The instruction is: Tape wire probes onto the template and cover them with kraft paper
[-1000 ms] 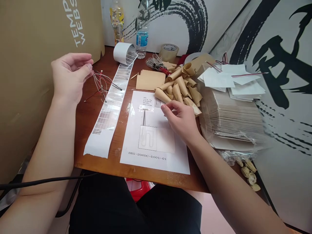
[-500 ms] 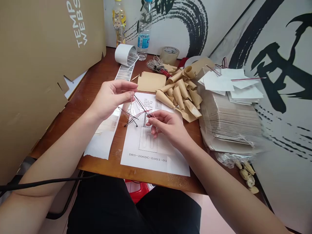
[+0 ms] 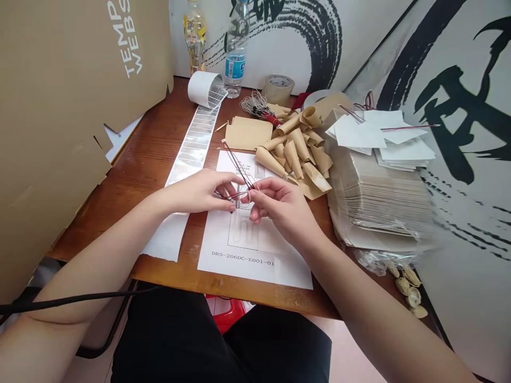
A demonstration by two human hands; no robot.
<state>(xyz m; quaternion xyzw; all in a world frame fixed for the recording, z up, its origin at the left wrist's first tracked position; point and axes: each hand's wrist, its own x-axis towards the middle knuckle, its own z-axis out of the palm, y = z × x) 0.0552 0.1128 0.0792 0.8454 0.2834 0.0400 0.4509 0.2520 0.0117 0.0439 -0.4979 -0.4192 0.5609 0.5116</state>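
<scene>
A small bundle of thin black and red wires [image 3: 238, 166] is pinched between the thumb and fingers of my right hand [image 3: 275, 202]. Its connector ends point up and to the left. Just left of it, my left hand [image 3: 207, 192] has its fingers curved apart around the lower wire ends; whether it grips them is hard to make out. Both hands are above a printed sheet [image 3: 239, 266] with a line drawing. A long strip of labels [image 3: 195, 139] runs under my left hand from a roll [image 3: 205, 89].
Rolled brown paper pieces [image 3: 293, 154] lie behind my right hand, beside flat brown sheets [image 3: 247, 133] and a wire bundle [image 3: 257, 106]. Stacked cards [image 3: 383, 186] stand at the right, a large cardboard box [image 3: 80, 106] at the left. Two bottles [image 3: 235, 66] and tape [image 3: 278, 89] are at the back.
My left hand has moved down and right from the upper wire ends to the lower ones, leaving the upper ends free. My right hand still pinches the wires, almost in place.
</scene>
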